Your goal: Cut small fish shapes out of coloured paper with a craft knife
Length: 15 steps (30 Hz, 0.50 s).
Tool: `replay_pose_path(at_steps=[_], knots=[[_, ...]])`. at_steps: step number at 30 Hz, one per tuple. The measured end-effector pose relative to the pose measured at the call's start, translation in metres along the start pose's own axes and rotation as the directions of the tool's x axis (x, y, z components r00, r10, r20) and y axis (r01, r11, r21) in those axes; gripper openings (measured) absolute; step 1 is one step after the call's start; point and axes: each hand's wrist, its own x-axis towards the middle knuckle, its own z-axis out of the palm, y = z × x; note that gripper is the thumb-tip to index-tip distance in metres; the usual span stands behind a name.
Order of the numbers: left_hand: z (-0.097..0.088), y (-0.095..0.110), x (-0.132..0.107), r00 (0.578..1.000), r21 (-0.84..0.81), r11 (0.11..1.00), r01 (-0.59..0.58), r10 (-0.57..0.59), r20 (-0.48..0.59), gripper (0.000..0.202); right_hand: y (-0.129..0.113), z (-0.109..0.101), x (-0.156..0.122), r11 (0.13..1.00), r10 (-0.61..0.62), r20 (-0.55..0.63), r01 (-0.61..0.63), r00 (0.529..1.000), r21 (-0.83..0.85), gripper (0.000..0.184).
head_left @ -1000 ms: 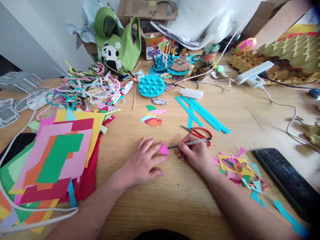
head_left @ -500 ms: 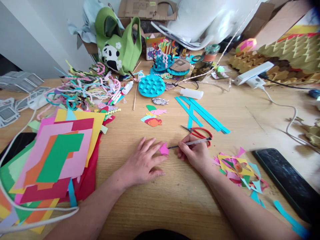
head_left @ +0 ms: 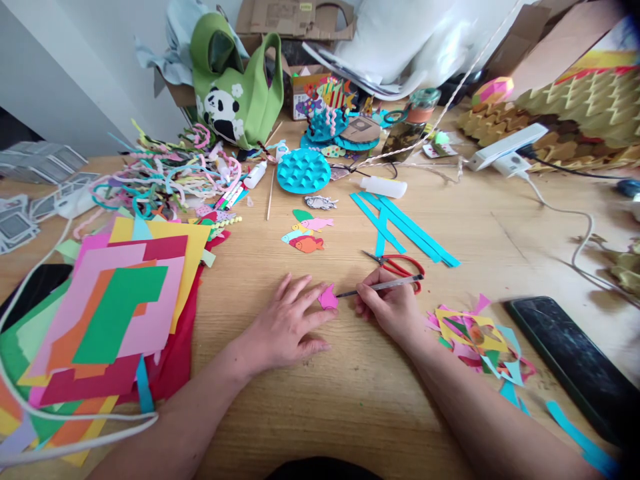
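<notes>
A small magenta paper cutout (head_left: 329, 298) lies on the wooden table. My left hand (head_left: 294, 325) rests flat with its fingers spread, the fingertips on the cutout's left side. Between the fingers and thumb of my right hand (head_left: 387, 307) is a slim pen (head_left: 395, 283), its dark tip at the cutout's right edge. Just behind that hand lie red-handled scissors (head_left: 406, 265), partly covered by it. Farther back sits a group of coloured paper fish (head_left: 309, 235), among them pink, orange and light blue ones.
Coloured paper sheets (head_left: 120, 313) are stacked at left, below a heap of pipe cleaners (head_left: 170, 170). Blue paper strips (head_left: 410, 227), a white bottle (head_left: 383, 187) and a blue scaly disc (head_left: 303, 171) lie behind. Paper scraps (head_left: 475, 333) and a phone (head_left: 565, 360) are at right.
</notes>
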Motion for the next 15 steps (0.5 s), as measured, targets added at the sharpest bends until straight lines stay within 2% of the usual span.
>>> replay_pose_path(at_steps=[15], knots=[[0.0015, -0.0007, -0.0004, 1.000, 0.007, 1.000, -0.006, 0.006, -0.005, 0.050, 0.0025, -0.0004, 0.0008, 1.000, -0.004, 0.001, 0.004, 1.000, -0.014, 0.016]])
